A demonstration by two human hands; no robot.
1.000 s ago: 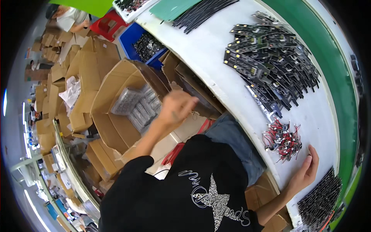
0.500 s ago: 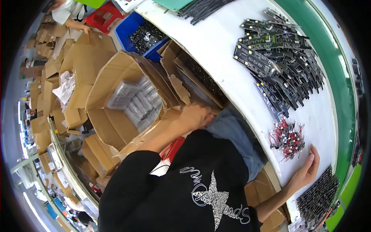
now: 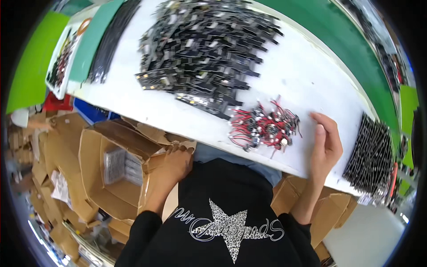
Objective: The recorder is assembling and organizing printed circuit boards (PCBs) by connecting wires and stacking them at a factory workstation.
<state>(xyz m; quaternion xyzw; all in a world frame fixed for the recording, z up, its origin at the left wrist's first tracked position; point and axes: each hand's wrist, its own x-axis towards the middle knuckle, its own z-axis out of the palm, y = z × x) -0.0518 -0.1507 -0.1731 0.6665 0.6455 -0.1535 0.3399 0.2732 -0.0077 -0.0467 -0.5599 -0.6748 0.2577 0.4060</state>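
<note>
Your left hand (image 3: 171, 167) is curled closed over the flap edge of the open cardboard box (image 3: 95, 178) below the table edge; a clear bag of parts (image 3: 121, 165) lies inside it. Your right hand (image 3: 326, 147) rests empty on the white table (image 3: 307, 75), fingers loosely bent, just beside the small heap of red-wired parts (image 3: 264, 127). Black circuit strips (image 3: 204, 49) are piled farther back.

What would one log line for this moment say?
left hand: on cardboard box flap | right hand: resting on white table beside red-wired parts
</note>
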